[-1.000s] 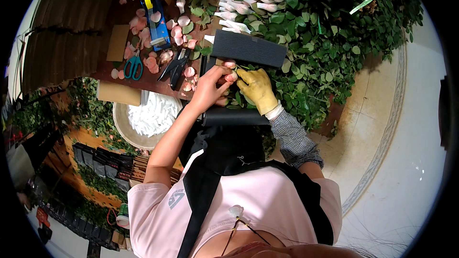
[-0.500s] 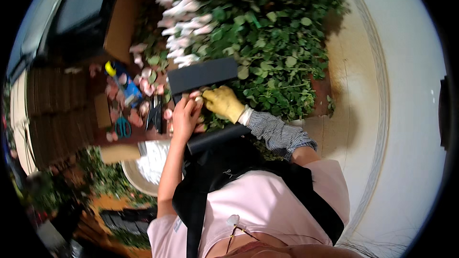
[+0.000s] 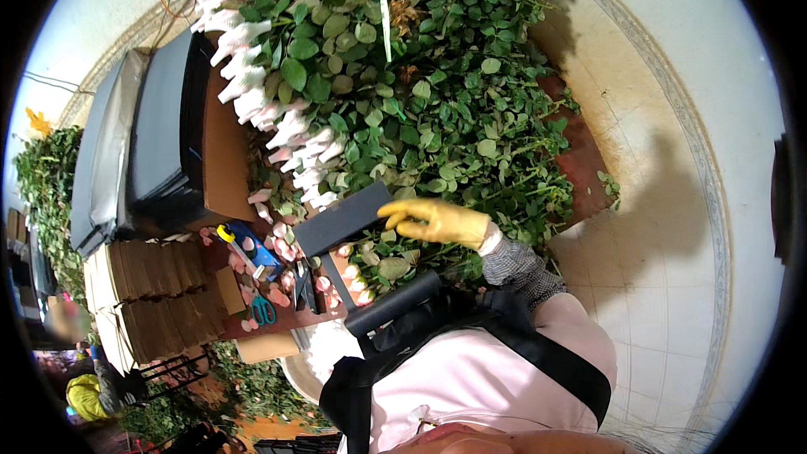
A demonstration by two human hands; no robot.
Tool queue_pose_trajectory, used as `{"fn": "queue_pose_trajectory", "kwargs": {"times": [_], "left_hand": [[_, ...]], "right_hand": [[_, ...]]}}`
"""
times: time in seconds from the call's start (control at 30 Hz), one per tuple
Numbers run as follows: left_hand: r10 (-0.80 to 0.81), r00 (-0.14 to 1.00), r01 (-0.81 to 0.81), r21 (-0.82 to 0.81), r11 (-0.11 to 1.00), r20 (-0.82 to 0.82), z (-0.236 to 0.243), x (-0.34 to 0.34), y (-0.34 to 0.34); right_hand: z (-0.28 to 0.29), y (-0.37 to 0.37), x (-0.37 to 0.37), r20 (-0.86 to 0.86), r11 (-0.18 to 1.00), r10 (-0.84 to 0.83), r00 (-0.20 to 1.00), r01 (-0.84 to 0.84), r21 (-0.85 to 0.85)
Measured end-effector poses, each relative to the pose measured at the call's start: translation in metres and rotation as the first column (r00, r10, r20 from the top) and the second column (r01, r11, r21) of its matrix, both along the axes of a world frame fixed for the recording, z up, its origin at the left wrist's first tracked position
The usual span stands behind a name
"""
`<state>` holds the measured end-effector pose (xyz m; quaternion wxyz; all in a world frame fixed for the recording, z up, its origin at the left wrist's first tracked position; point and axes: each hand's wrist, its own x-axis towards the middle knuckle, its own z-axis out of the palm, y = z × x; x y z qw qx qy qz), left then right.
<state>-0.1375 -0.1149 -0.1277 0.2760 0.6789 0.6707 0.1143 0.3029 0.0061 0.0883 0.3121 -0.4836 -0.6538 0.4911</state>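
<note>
Mostly, a leafy heap of green stems (image 3: 454, 109) fills the bench (image 3: 588, 176), reaching its right edge; along the heap's left side, pale flower heads sit inside white mesh sleeves (image 3: 244, 76). Toward the bench's left end rises a stack of black sheets (image 3: 160, 139), with stacked brown cardboard (image 3: 155, 311) nearer the person. At the near edge a dark wrapper (image 3: 340, 220) lies spread, one panel on its far side and a rolled black flap on its near side, with pink rose heads (image 3: 359, 284) and leaves between them. A round basin (image 3: 296, 380), below the near edge and partly covered by the apron, contains many small white pieces (image 3: 329, 346). Of the hands, the yellow-gloved right hand (image 3: 433, 223) is released, fingers extended and loosely parted by the panel's right end; blur hides whether it touches. The left is out of view, so its state cannot be told. Near the bench's near-left corner, a blue dispenser (image 3: 262, 259) carries a yellow roll, beside teal-handled scissors (image 3: 264, 311) and scattered pink petals (image 3: 278, 297).
</note>
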Motion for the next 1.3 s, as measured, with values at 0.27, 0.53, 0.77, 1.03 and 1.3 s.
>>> {"fn": "queue_pose_trajectory", "kwargs": {"times": [0.27, 0.53, 0.77, 1.03, 1.3], "left_hand": [[0.087, 0.984, -0.141, -0.386, 0.912, -0.153, -0.065, 0.003, 0.000], [0.353, 0.929, -0.365, -0.118, 0.924, -0.107, -0.043, -0.040, -0.057], [0.317, 0.939, -0.325, 0.043, 0.945, 0.136, 0.098, 0.059, -0.023], [0.288, 0.945, -0.292, 0.002, 0.956, 0.153, 0.066, 0.043, -0.021], [0.199, 0.945, -0.229, 0.093, 0.969, 0.260, 0.079, 0.044, 0.018]], "right_hand": [[0.047, 0.055, 0.085, 0.006, 0.848, -0.405, 0.914, 0.373, 0.378], [0.169, 0.229, 0.162, -0.025, 0.219, -0.777, 0.629, 0.306, 0.926], [0.176, 0.261, 0.160, 0.010, 0.032, -0.966, 0.257, 0.081, 0.996], [0.150, 0.259, 0.209, 0.382, 0.382, -0.924, 0.027, 0.130, 0.915], [0.187, 0.219, 0.218, 0.328, 0.311, -0.937, 0.116, -0.145, 0.939]]}}
